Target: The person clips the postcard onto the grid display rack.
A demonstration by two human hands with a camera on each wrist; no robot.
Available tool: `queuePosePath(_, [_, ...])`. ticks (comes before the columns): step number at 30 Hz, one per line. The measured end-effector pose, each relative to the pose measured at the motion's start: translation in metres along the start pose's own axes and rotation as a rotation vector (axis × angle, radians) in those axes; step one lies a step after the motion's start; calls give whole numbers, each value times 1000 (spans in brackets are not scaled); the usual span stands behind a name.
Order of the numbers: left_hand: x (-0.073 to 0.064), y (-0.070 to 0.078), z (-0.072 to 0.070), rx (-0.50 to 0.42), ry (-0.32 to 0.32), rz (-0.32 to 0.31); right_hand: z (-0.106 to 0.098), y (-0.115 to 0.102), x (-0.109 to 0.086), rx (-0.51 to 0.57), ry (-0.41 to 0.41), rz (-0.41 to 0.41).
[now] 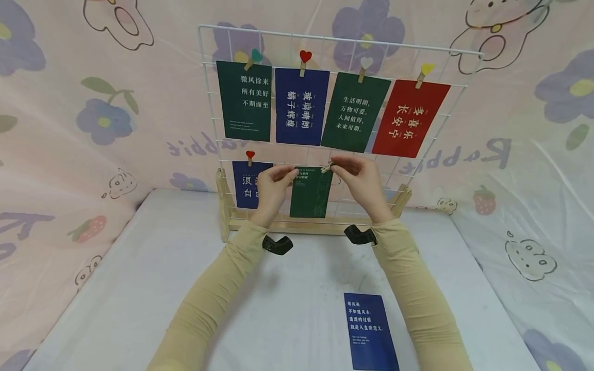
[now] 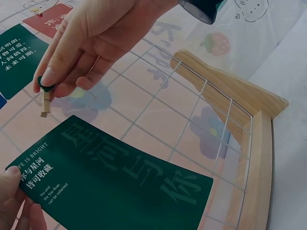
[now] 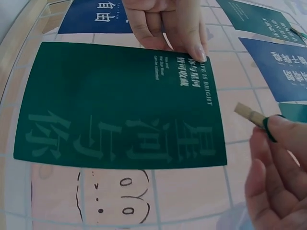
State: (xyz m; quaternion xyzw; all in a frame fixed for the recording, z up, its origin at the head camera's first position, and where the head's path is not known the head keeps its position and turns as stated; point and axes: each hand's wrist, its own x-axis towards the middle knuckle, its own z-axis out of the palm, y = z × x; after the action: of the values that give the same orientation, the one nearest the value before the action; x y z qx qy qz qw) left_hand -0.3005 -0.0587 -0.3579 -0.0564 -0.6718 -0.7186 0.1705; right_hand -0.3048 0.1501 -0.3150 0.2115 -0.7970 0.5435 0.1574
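Observation:
My left hand (image 1: 273, 191) pinches a dark green card (image 1: 310, 198) by its upper left corner, in front of the white wire grid rack (image 1: 341, 39). Between thumb and fingers of my right hand (image 1: 364, 184) is a small wooden clothespin (image 3: 250, 115) with a dark green top. In the right wrist view its tip stands apart from the card's edge. Partly behind my left hand hangs a blue card (image 1: 243, 198), held by a clothespin with a red heart (image 1: 250, 154).
Above my hands hang a green card (image 1: 246, 113), a blue card (image 1: 301, 111), another green card (image 1: 355, 116) and a red card (image 1: 410, 121), each clipped by a heart clothespin. A wooden base (image 1: 297, 226) carries the rack. On the white table lies a blue card (image 1: 371, 332).

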Motion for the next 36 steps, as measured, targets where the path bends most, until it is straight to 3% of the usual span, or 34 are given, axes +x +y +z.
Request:
queuePosePath(6, [-13,22,1,17,10,5,5,0,3,32,59,-9])
queuePosePath(9, [-15,25,1,9,15,12,7,-14,-1,25,78,3])
queuePosePath(13, [-5,5,2,8,43,28,11,-31,-7,12,81,11])
queuePosePath(16, [2,-10,4,12,63,36,13,-31,-8,13,88,-3])
queuePosePath(20, [1,-10,5,5,74,42,16,-29,-6,10,126,-44])
queuePosePath(27, [1,-11,7,8,97,74,24,-2,6,14,171,-102])
queuePosePath(36, [1,-10,10,23,126,78,31,0,9,-37,157,-110])
